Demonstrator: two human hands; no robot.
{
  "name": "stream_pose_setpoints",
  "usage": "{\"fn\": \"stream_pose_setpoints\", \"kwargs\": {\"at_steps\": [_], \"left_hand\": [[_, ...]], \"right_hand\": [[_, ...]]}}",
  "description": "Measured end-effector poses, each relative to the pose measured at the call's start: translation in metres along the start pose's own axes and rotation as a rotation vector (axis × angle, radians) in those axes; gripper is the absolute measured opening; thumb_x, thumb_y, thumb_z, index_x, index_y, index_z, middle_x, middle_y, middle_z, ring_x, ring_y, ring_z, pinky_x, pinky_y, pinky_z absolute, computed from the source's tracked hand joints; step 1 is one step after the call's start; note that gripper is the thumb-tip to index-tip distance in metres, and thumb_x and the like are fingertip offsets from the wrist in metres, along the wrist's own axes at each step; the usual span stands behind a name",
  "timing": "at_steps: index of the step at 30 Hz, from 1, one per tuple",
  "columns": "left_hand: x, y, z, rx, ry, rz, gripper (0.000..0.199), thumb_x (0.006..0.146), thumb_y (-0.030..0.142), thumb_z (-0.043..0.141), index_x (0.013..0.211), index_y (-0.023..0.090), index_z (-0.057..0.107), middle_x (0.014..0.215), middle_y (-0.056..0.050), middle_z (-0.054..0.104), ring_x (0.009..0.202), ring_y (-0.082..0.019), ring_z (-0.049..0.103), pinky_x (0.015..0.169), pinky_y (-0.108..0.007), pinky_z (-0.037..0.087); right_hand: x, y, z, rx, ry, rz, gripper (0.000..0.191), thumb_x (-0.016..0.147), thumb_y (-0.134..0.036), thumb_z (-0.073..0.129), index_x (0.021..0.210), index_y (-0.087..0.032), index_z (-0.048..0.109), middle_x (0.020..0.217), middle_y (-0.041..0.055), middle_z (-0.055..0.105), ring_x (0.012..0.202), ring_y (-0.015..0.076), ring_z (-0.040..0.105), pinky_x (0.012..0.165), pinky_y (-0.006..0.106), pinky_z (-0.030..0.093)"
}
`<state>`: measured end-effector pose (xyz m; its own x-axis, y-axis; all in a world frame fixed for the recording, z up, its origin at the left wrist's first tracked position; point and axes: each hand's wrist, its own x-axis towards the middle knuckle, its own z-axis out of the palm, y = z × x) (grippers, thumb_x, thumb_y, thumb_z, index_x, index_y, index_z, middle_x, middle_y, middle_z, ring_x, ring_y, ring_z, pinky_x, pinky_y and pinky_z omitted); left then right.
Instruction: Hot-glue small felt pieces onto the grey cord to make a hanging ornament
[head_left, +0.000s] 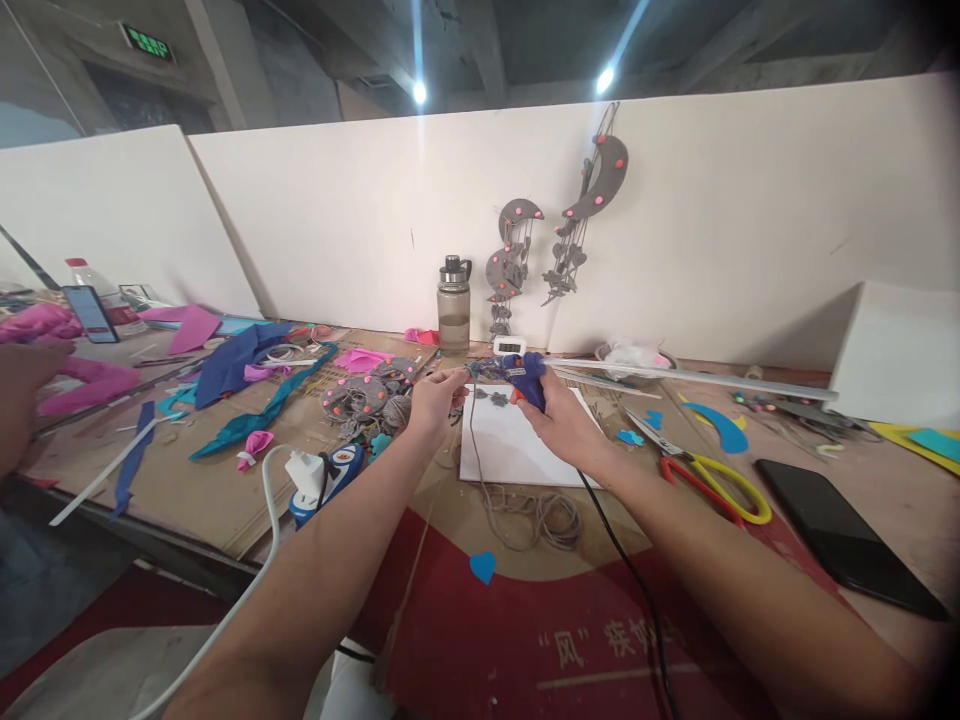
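Observation:
My right hand (pixel 564 415) is wrapped round a blue glue gun (pixel 528 376), with a long clear glue stick (pixel 675 375) reaching out of its back to the right. At the gun's nozzle, my left hand (pixel 439 402) pinches a grey cord (pixel 474 430) with a small bluish piece on it. The cord hangs over a white sheet (pixel 517 445) and ends in a loose coil (pixel 556 520) on the cardboard. Small grey cut shapes (pixel 495 398) lie on the sheet under the gun.
Scissors (pixel 712 480) and a black phone (pixel 844 535) lie at right. A power strip (pixel 330 485) with a white cable is at left. Behind stand a bottle (pixel 453 310) and a small white timer (pixel 509 346). Moon ornaments (pixel 600 180) hang on the board. Another person's arm shows far left.

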<state>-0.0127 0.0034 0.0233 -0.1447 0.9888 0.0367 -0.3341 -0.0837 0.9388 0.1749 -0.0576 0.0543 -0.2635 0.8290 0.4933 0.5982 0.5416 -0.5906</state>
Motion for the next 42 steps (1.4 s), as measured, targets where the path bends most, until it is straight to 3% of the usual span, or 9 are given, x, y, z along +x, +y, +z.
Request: {"fn": "stream_pose_setpoints", "kwargs": {"at_steps": [14,20,42], "left_hand": [[0.0025,-0.0026,0.0007,0.058,-0.021,0.058,0.021,0.057,0.029,0.076,0.065,0.012,0.065,0.06,-0.001,0.058,0.052,-0.007,0.051,0.049,-0.019,0.037],[0.001,-0.0009,0.0013,0.057,-0.016,0.071,0.021,0.057,0.029,0.075,0.065,0.012,0.065,0.06,0.0,0.058,0.053,-0.007,0.051,0.05,-0.018,0.037],[-0.0003,-0.0002,0.0017,0.087,-0.038,0.073,0.02,0.058,0.029,0.072,0.064,0.012,0.064,0.062,-0.002,0.059,0.053,-0.007,0.051,0.048,-0.018,0.036]], "right_hand": [[-0.0016,-0.0034,0.0003,-0.099,-0.011,0.04,0.036,0.086,-0.025,0.046,0.121,-0.017,0.041,0.105,0.0123,0.062,0.096,0.0255,0.057,0.084,0.038,0.042],[-0.002,-0.0042,0.0008,-0.105,-0.025,0.063,0.026,0.086,-0.025,0.045,0.112,-0.019,0.046,0.095,0.0096,0.064,0.086,0.0245,0.059,0.078,0.037,0.043],[-0.0023,0.0004,0.0029,-0.152,-0.03,0.055,0.033,0.088,-0.027,0.044,0.119,-0.018,0.043,0.091,0.0103,0.065,0.081,0.0255,0.059,0.07,0.036,0.043]]}}
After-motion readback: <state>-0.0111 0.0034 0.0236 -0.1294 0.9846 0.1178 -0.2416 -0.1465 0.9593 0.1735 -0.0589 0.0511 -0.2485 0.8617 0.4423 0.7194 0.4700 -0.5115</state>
